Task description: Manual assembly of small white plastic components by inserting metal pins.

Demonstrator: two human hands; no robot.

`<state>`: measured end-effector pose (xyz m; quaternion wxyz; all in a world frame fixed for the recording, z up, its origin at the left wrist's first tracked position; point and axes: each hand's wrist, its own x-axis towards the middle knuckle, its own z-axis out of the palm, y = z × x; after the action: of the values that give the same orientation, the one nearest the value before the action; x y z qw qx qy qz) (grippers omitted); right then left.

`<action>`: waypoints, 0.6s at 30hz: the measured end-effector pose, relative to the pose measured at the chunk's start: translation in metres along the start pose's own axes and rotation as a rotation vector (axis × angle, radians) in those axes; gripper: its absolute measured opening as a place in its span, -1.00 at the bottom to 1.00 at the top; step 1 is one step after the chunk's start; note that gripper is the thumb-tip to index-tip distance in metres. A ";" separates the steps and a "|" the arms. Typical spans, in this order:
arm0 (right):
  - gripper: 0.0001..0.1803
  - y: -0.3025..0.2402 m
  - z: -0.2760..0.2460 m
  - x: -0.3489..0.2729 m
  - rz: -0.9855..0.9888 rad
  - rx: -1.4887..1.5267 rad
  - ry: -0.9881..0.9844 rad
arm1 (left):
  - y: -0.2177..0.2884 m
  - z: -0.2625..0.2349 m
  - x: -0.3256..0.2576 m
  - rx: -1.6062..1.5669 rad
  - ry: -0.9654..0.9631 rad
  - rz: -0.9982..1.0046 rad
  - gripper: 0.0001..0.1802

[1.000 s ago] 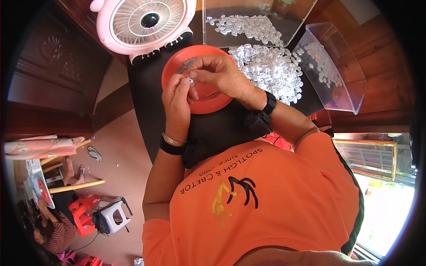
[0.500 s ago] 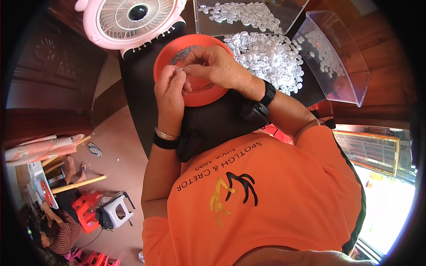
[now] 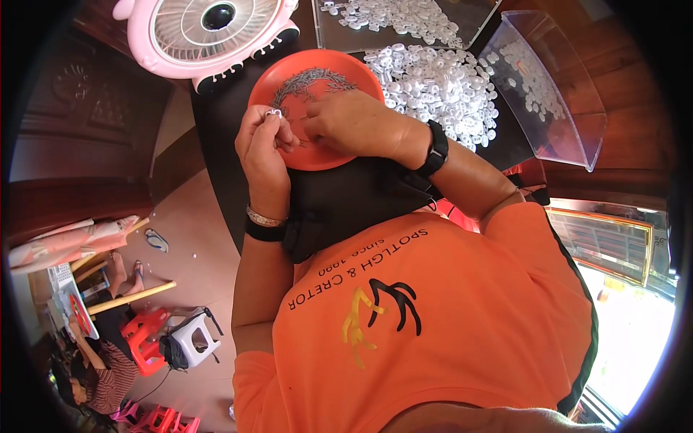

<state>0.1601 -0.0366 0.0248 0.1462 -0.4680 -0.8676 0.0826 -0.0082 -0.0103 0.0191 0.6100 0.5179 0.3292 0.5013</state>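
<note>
My left hand (image 3: 264,148) is at the left rim of a round orange bowl (image 3: 261,78), pinching a small white plastic clip (image 3: 273,112) between thumb and forefinger. Inside the bowl, my right hand (image 3: 357,126) reaches down with its fingers curled together; whatever is at their tips is hidden or too small to name. Thin grey nails (image 3: 312,76) lie heaped along the bowl's far side, and a few are scattered near my fingers. Right of the bowl, a large pile of similar white clips (image 3: 440,90) rests on the black tabletop (image 3: 224,144).
A pink fan (image 3: 209,32) stands at the far left of the table. Behind the pile is a clear box (image 3: 480,29) holding white clips; another clear tray (image 3: 567,137) with clips is at right. Lower left, another person (image 3: 108,372) sits near red and white stools (image 3: 193,343).
My hands have come apart. The right hand has dropped from the clip into the bowl; the left has shifted slightly left, still holding the clip.
</note>
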 end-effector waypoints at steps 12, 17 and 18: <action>-0.87 0.014 -0.004 0.005 0.158 0.650 0.186 | 0.001 0.002 -0.002 -0.044 0.035 0.021 -0.86; -0.87 0.010 -0.011 0.006 0.309 0.935 0.052 | 0.001 0.002 -0.002 -0.033 0.039 0.019 -0.86; -0.88 0.009 -0.011 0.006 0.361 1.002 0.035 | 0.002 0.001 -0.002 -0.031 0.039 0.014 -0.86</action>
<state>0.1678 -0.0265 0.0335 0.3496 -0.4840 -0.6250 0.5029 -0.0079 -0.0128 0.0208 0.6078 0.5010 0.3295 0.5205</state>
